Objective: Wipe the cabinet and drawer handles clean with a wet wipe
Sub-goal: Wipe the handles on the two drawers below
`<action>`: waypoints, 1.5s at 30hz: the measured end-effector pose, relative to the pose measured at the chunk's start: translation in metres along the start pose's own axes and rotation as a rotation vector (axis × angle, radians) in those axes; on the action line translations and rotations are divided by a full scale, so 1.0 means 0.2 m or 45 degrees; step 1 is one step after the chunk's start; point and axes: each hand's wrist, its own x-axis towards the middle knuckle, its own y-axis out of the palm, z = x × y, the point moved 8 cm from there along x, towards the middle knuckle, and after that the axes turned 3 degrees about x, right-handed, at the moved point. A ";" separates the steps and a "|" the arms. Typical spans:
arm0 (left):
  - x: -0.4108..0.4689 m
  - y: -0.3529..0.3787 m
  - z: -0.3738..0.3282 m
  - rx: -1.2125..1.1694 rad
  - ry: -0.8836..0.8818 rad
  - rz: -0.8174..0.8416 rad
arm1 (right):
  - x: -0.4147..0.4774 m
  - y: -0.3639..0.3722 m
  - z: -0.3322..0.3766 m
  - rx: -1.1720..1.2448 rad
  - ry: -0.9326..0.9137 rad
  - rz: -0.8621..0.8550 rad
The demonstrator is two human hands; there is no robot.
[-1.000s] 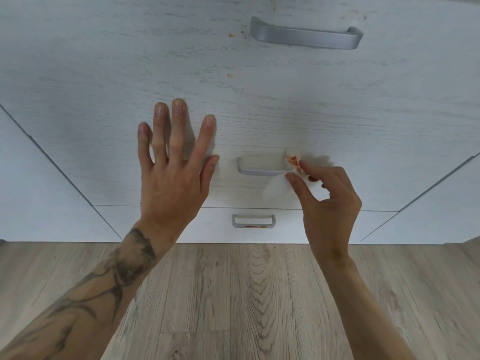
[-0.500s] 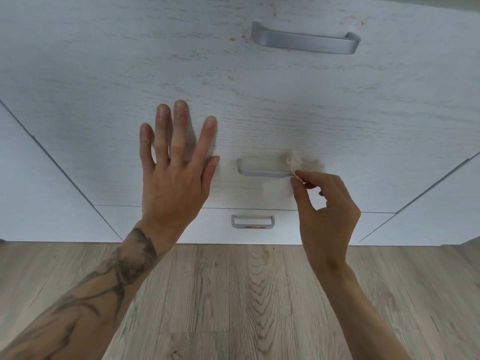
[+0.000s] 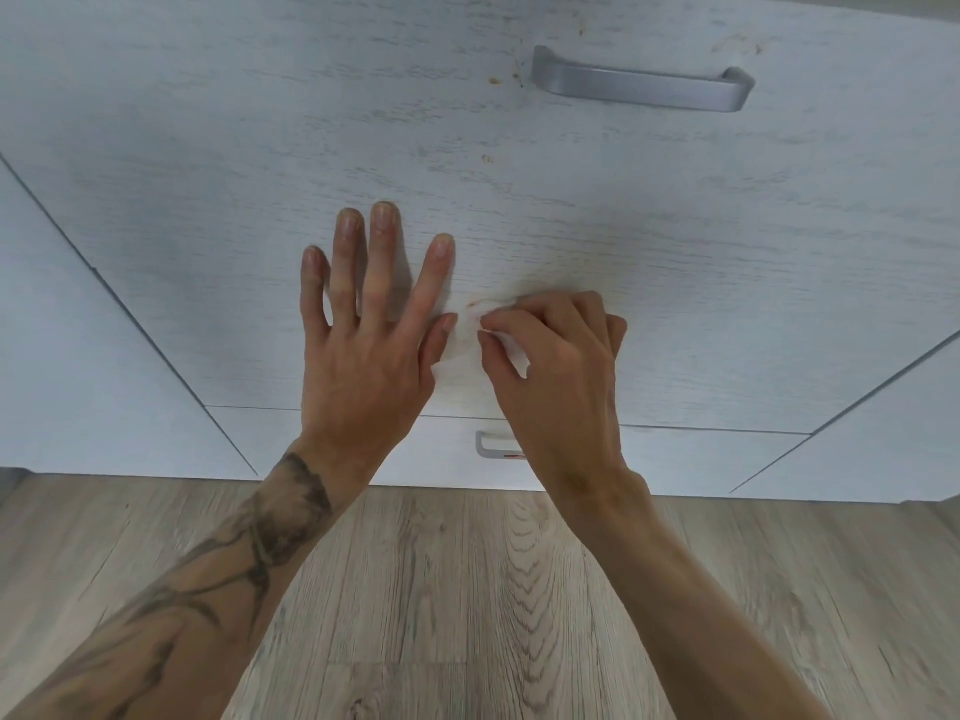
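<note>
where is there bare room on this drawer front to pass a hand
Bare drawer front lies between the top handle and the right hand, and left of the left hand. Crowded at the wet wipe, between both hands.

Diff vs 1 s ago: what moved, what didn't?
The right hand, still pinching the wet wipe, slid left along the middle handle and now covers it, ending next to the left hand, which stayed flat on the drawer front. Top handle unchanged.
</note>
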 end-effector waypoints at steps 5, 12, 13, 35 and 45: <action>-0.01 0.00 0.01 0.001 -0.003 0.011 | -0.01 -0.03 -0.01 -0.003 -0.024 0.004; 0.00 0.00 0.01 -0.005 -0.004 0.013 | -0.02 -0.02 0.00 -0.047 -0.060 -0.025; -0.01 0.00 0.01 -0.008 -0.005 0.015 | -0.03 -0.03 0.00 -0.050 -0.073 -0.042; -0.12 -0.02 -0.01 -0.191 0.014 0.159 | -0.54 -0.26 -0.41 0.129 0.384 -0.145; -0.48 0.14 -0.09 -0.256 -0.100 0.384 | -0.72 -0.01 -0.50 0.195 0.532 0.087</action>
